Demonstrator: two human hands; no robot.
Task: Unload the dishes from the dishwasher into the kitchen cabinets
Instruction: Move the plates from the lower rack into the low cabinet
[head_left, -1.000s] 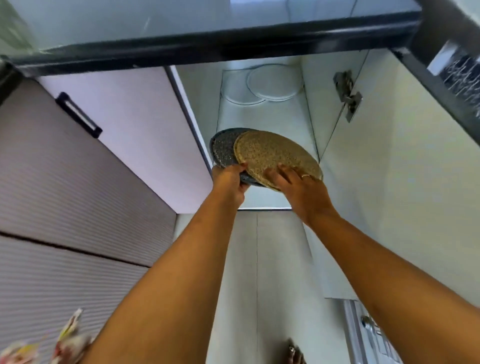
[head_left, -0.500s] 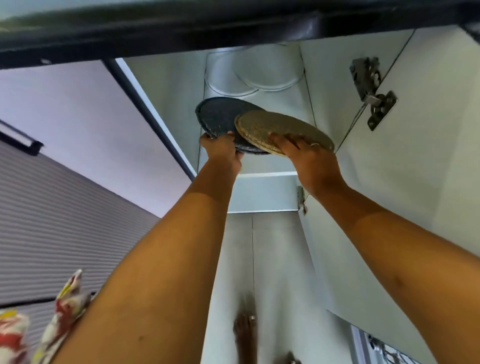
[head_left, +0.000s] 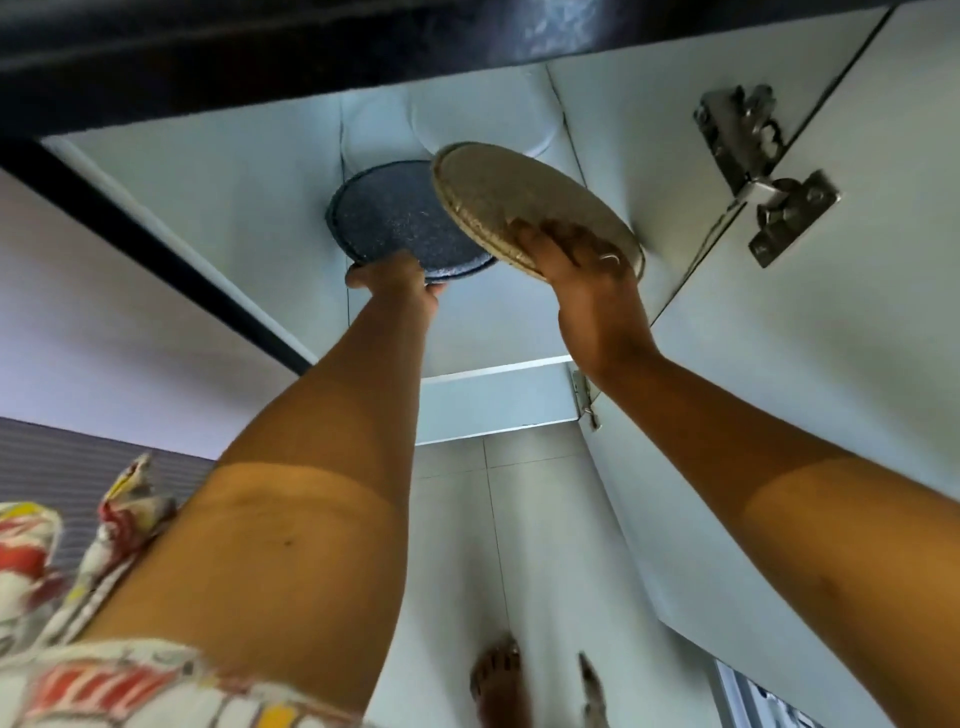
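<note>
Gripped at their near rims, the dark speckled plate (head_left: 410, 221) in the left hand (head_left: 397, 283) and the tan plate (head_left: 519, 197) in the right hand (head_left: 582, 270) hover inside the open cabinet (head_left: 260, 208), where pale plates (head_left: 530, 119), perhaps two, sit blurred above.

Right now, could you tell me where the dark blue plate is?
In the head view, the dark blue plate is up inside the open cabinet, gripped by the left hand, its right edge tucked behind the tan plate.
</note>
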